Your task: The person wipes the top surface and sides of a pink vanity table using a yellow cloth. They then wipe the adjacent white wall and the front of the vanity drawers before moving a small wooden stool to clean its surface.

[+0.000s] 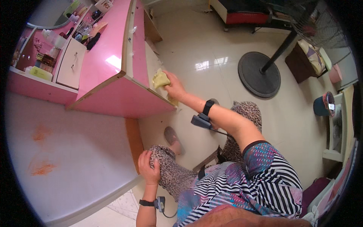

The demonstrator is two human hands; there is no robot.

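My right hand [174,86] holds a crumpled yellow-green cloth [161,79] against the pale lower front of a pink dressing table [99,73], just past its near corner. The cloth bunches out beyond the thumb and fingers. My left hand [149,167] rests on my left knee, over the leopard-print trousers [175,178], with nothing seen in it; its fingers lie a little apart from the thumb. Each wrist wears a black strap with a small device.
A white two-knob drawer unit [71,63], bottles and a round mirror [51,12] stand on the dressing table. A black round fan base [259,74] is on the tiled floor, right. Farther right are a brown box [297,61] and a blue bin [322,105]. A wall with orange marks is at left.
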